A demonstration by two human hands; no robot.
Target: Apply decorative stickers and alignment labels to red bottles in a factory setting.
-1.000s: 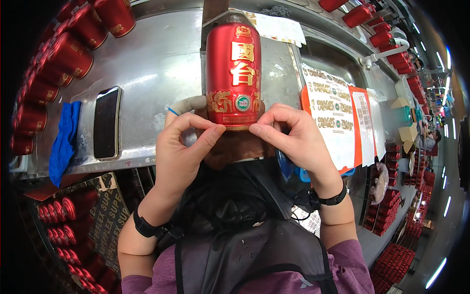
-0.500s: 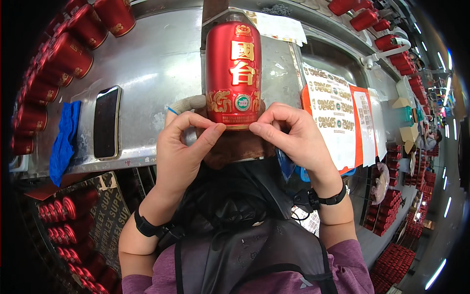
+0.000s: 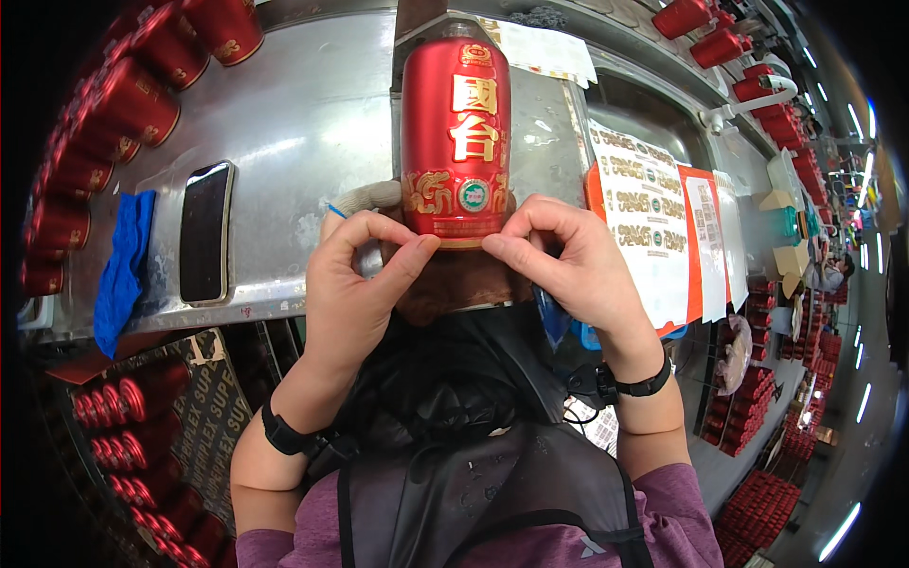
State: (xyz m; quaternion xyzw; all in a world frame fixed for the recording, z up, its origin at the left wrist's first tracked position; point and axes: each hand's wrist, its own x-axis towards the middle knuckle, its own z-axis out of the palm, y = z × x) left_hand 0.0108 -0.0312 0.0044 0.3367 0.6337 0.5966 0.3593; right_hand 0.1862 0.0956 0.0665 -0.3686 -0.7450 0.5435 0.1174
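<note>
A glossy red bottle [image 3: 455, 123] with gold characters lies on its side, its clear neck pointing away from me. Near its base is a gold patterned label [image 3: 436, 193] carrying a round green emblem. My left hand [image 3: 365, 260] is closed at the bottle's lower left edge, thumb and a fingertip pinched there; a pale knitted finger cover with a blue band sits on one of its fingers. At the lower right edge my right hand [image 3: 559, 251] makes a matching pinch. Under the bottle's base is a brown support [image 3: 450, 279], partly hidden.
On the metal bench [image 3: 275, 104] lie a phone [image 3: 205, 232] and a blue cloth [image 3: 125, 265] to my left. Red bottles [image 3: 133, 104] line the far left. At right are label sheets [image 3: 644, 213] over an orange-red folder [image 3: 696, 194], and a white curved pipe [image 3: 757, 99].
The bottle has shifted very slightly to the right and turned a little, so its emblem and characters sit further right. Both hands keep their pinches at its lower edges.
</note>
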